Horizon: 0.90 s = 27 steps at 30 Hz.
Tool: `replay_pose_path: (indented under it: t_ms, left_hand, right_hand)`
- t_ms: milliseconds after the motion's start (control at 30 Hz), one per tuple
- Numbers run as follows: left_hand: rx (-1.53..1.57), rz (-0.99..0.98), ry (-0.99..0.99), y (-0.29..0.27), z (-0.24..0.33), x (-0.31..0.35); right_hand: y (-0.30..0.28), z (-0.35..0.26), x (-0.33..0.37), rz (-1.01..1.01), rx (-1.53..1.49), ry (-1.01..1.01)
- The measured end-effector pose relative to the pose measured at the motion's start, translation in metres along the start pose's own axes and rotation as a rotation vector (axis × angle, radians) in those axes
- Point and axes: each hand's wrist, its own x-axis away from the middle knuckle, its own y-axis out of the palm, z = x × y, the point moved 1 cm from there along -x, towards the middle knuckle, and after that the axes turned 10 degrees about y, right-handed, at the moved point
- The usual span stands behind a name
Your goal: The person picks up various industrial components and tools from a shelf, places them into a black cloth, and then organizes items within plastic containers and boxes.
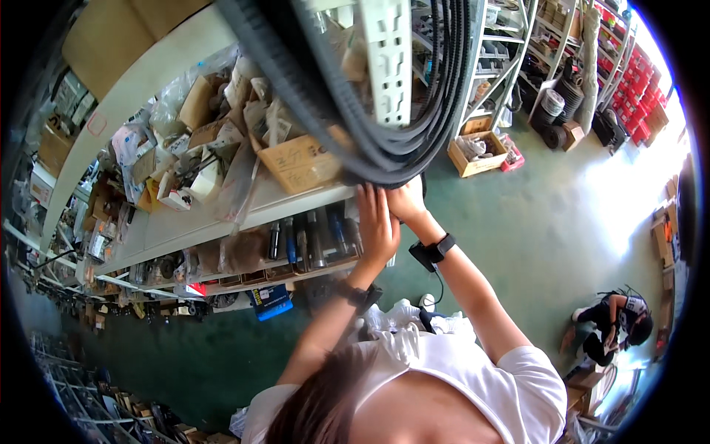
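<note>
Several black ribbed rubber belts hang in long loops in front of a white perforated shelf post. My left hand is just below the bottom of the loops, its fingers stretched out and their tips reaching the belts. Beside it, my right hand meets the underside of the same loops; its fingers are hidden, so its grip does not show. The two hands touch or overlap. A black device is strapped to my right wrist, and a dark band sits on my left wrist.
Left of the belts, a shelf carries open cardboard boxes and bagged parts. Tools with blue handles lie on the level below. A wooden crate stands on the green floor. Another person is low down at right.
</note>
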Motion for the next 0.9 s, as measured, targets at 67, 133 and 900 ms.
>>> replay_pose_path:
  t_ms: [67, 133, 900]
  left_hand:
    - [-0.034, 0.010, -0.094, 0.014, -0.002, -0.004]
    - [-0.087, -0.032, -0.137, 0.026, -0.004, 0.009]
    - [0.295, -0.213, 0.064, 0.145, 0.064, -0.033]
  right_hand:
    - [0.006, 0.007, 0.001, -0.043, -0.096, 0.022]
    - [0.008, 0.008, 0.009, -0.117, -0.177, 0.105]
    - [-0.115, 0.133, 0.064, -0.140, -0.253, 0.355]
